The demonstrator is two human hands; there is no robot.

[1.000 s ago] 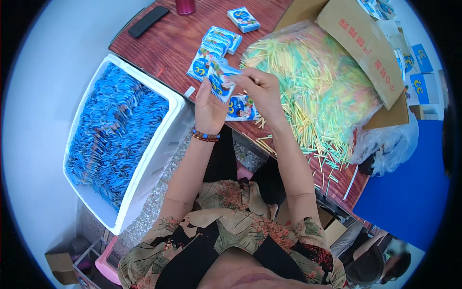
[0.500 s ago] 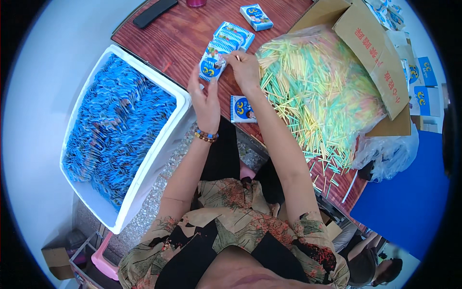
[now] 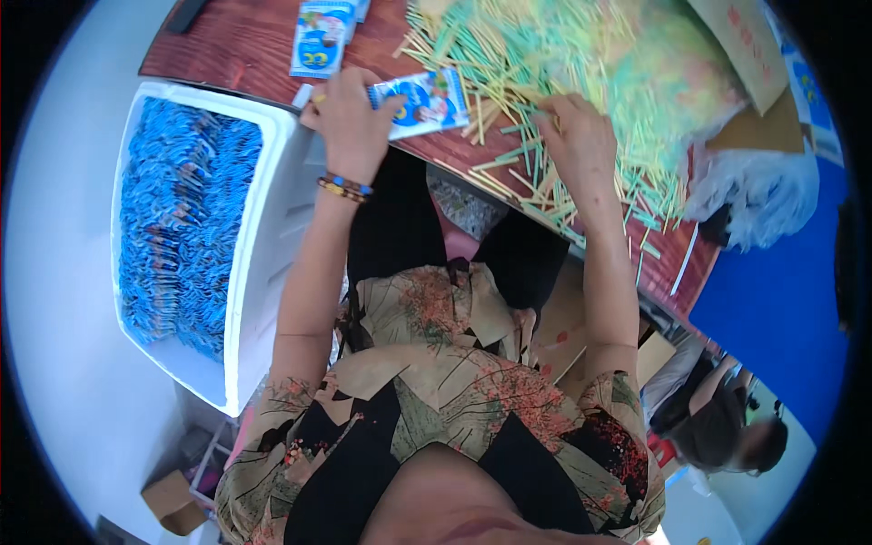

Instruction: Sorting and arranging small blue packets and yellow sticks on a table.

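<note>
A blue-and-white packet [image 3: 434,102] lies at the table's near edge. My left hand [image 3: 350,127] is closed at its left end, the thumb pressing on it and the other fingers curled. A small white piece, its kind unclear, shows by those fingertips. My right hand [image 3: 581,150] is over the near side of a heap of thin yellow and green sticks [image 3: 518,54]. Its fingers are bent down among them, and how many it grips cannot be made out. More packets [image 3: 318,41] overlap on the table beyond my left hand.
On the left stands a white foam box [image 3: 250,272] full of blue packets [image 3: 182,227]. A cardboard flap [image 3: 740,45] and a crumpled clear bag [image 3: 763,195] are at the right. A dark object [image 3: 184,16] lies far left; another person [image 3: 718,418] sits lower right.
My hands have parted: the right has left the packets and gone right to the sticks. The left has come nearer, to the single packet by the edge. The view has shifted.
</note>
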